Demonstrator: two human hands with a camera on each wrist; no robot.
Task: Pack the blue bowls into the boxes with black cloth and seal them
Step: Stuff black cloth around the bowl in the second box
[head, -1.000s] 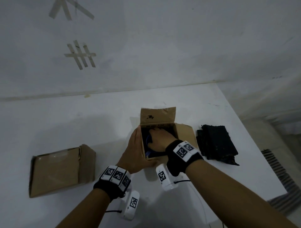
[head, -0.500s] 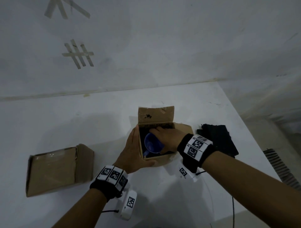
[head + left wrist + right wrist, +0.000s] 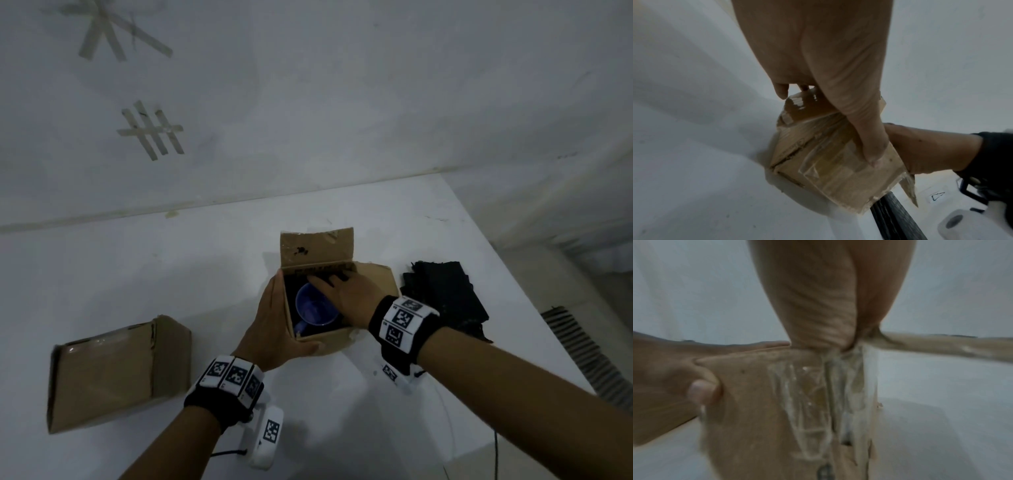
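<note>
Inside the open brown cardboard box [image 3: 337, 342], my right hand [image 3: 352, 298] touches the blue plastic bowl [image 3: 315, 306], whether gripping I cannot tell; my left hand [image 3: 274, 329] clasps the box's side.

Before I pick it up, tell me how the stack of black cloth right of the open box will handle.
The black cloth is probably floppy: its edges look ragged and uneven. It seems to be a stack of folded layers, so lifting from the top may peel off only a few. Likely light and unlikely to roll or break.

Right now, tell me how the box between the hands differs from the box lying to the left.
The open box stands with flaps up, showing a blue bowl; the left box is closed. The left hand holds the open box; the left box lies untouched. Both are brown cardboard on the white table.
</note>
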